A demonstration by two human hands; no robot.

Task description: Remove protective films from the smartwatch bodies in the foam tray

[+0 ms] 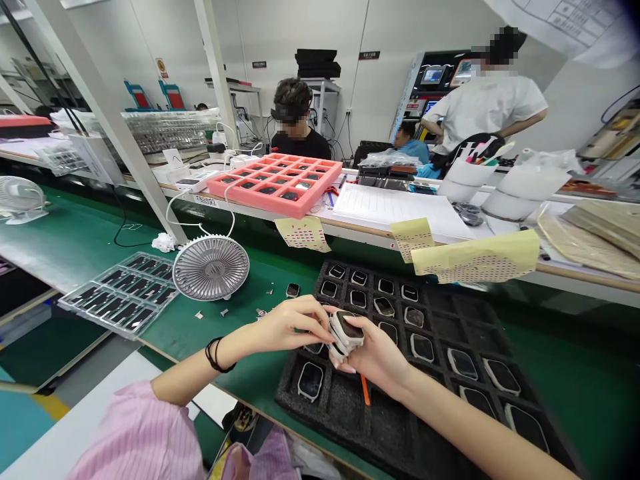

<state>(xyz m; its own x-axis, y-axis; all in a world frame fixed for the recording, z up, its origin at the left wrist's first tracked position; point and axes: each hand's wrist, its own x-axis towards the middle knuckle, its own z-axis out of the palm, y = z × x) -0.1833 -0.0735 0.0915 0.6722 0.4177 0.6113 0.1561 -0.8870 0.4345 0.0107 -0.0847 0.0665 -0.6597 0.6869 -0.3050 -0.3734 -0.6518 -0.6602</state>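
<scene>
Left hand [287,327] and right hand [377,353] came together, clamped on a grey-rimmed, dark-faced smartwatch body [346,333] above a black foam compartment tray [440,320] (gentle fingertip pressure seemed best).

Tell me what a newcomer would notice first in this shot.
The left hand and right hand come first, at lower centre, gripping a watch body over a black foam tray of similar watch bodies. Beyond, a coral-pink foam tray sits on the far bench, and a round desk fan stands on the green mat at left.
</scene>
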